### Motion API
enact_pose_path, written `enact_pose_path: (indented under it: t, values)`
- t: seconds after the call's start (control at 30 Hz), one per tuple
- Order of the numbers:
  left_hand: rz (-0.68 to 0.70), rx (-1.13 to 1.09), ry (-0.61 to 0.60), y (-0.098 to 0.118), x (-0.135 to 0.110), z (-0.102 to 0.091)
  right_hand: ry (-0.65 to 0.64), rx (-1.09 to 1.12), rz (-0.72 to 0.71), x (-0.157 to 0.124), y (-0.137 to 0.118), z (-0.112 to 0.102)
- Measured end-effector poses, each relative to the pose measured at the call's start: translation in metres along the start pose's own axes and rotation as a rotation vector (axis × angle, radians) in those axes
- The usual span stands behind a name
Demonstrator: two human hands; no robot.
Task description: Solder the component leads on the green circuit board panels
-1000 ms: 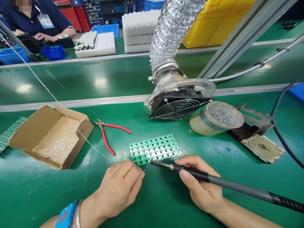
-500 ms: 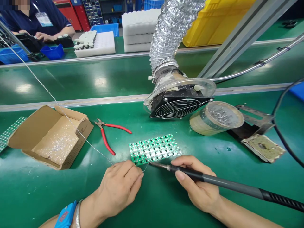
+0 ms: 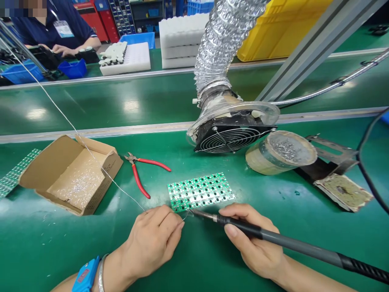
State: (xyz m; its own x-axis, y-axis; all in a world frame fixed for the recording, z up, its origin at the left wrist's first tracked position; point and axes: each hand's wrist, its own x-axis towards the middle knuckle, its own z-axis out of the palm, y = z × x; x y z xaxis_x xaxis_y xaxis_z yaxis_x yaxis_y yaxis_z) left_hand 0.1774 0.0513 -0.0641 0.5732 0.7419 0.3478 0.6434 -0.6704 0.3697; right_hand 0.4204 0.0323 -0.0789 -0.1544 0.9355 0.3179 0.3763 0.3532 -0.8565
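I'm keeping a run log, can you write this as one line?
left hand: holds wire | right hand: holds iron, tip by board | pliers: open, beside box

Past your green bench point(image 3: 202, 263), light patches point(image 3: 131, 106) shine on another green surface point(image 3: 100, 111); farther back you have a red cabinet point(image 3: 110, 28) and shelves point(image 3: 146, 19)

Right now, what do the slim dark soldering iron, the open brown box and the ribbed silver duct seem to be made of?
Soldering iron: glinting metal sleeve near the tip; dull handle, likely plastic, perhaps rubber. Brown box: matte cardboard, judging by folded flaps and printing. Silver duct: crinkled, shiny foil, probably aluminium.
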Motion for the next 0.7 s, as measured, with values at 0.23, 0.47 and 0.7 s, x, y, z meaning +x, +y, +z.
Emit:
enact_pose_path:
  t: [0.23,0.47,0.7]
  values:
    - [-0.005,-0.004,0.006,-0.0017,0.0003,0.0002,-0.009,-0.049,0.003,0.0021,-0.0012,0.0004]
    - [-0.012,0.007,-0.007,-0.0033,0.0026,0.0028,-0.032,-0.082,0.008,0.0033,-0.0019,-0.0002]
    - [-0.039,-0.040,-0.011,-0.0042,0.0020,0.0013,0.019,-0.027,0.017,-0.0024,-0.0003,0.0003]
